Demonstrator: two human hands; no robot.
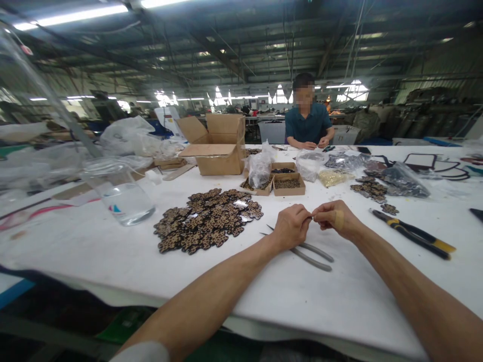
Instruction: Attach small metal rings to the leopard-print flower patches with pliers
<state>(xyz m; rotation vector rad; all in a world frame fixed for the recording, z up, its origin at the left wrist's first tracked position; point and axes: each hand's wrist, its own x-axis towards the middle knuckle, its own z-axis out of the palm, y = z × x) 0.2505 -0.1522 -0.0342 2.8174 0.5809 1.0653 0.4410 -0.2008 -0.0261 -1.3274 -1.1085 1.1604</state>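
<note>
My left hand (293, 225) is closed, its fingertips pinched together just above grey-handled pliers (311, 259) lying on the white table (264, 286). Facing it, my right hand (334, 217), with a tan bandage on it, is closed too. The fingertips of both hands meet at a tiny dark thing, too small to make out. Left of my hands spreads a pile of leopard-patterned pieces (207, 218). Small open boxes of little metal parts (287, 184) stand beyond my hands.
Yellow-and-black pliers (415, 234) lie at the right, near more patterned pieces (370, 188) and plastic bags (405, 180). A clear water jug (128, 201) and an open cardboard box (221, 151) stand at the left. Across the table sits a person (308, 120).
</note>
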